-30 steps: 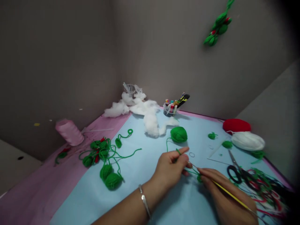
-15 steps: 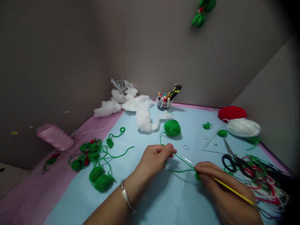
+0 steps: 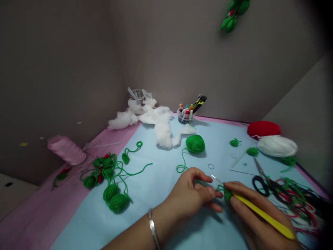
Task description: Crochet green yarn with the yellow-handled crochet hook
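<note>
The small, tight piece of green yarn lies pressed inside the closed right grip, together with a yellow crochet hook, near the lower right of the blue surface, while the half-open left grip is just beside it, and I cannot tell if it holds any yarn.

Premises are a small craft workspace in a grey-walled corner. The work surface carries pale blue and pink sheeting. Materials on it: balls of green, red and white yarn, polyester stuffing, a cone of pink thread, a clear tub of small thread spools and dressmaking scissors. A green yarn-work piece hangs on the wall.
</note>
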The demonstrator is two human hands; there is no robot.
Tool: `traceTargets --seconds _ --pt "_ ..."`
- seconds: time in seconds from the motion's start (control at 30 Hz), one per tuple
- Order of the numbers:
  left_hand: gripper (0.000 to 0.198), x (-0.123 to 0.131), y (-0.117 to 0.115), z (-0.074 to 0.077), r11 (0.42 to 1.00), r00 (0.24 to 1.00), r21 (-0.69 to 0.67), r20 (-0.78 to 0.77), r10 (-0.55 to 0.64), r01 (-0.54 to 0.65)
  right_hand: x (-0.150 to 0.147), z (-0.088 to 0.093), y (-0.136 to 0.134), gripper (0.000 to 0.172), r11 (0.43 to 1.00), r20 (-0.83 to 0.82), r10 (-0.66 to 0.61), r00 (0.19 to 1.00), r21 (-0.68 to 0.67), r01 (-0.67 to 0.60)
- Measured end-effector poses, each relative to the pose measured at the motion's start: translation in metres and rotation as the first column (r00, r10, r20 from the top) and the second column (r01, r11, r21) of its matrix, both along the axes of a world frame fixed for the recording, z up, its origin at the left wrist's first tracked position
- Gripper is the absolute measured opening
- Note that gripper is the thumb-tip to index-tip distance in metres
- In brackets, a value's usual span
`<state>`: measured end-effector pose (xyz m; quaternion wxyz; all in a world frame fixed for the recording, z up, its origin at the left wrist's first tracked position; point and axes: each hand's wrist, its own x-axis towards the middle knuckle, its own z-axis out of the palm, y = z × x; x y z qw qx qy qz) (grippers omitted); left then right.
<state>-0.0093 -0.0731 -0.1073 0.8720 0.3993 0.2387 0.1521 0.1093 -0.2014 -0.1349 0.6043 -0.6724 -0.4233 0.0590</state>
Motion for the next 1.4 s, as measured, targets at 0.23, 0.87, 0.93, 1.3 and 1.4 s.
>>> traceTargets --seconds 0.23,0.87,0.93,1.3,1.4 --pt "0.052 0.000 0.000 -0.001 0.976 0.971 0.109 -0.172 -0.168 0.188 0.004 -0.014 -0.003 0.022 1.000 -0.227 -0.028 0.974 0.001 0.029" --pt "0.019 0.000 -0.002 0.012 0.978 0.961 -0.051 -0.199 0.190 -0.204 0.002 -0.011 -0.006 0.014 0.996 -0.258 0.024 0.966 0.090 -0.001" --pt "0.030 0.000 0.000 0.010 0.985 0.988 -0.169 -0.152 0.008 -0.034 0.001 -0.005 -0.005 0.013 0.994 -0.268 0.042 0.962 0.110 -0.013" --pt "0.056 -0.003 0.005 0.015 0.978 0.964 0.060 -0.188 -0.186 0.201 -0.003 0.002 -0.001 0.012 0.995 -0.306 0.054 0.950 0.093 -0.027" --pt "0.052 -0.003 0.004 0.018 0.982 0.962 0.074 -0.223 -0.156 0.176 -0.001 0.000 -0.002 0.011 0.996 -0.298 0.068 0.952 0.080 -0.046"
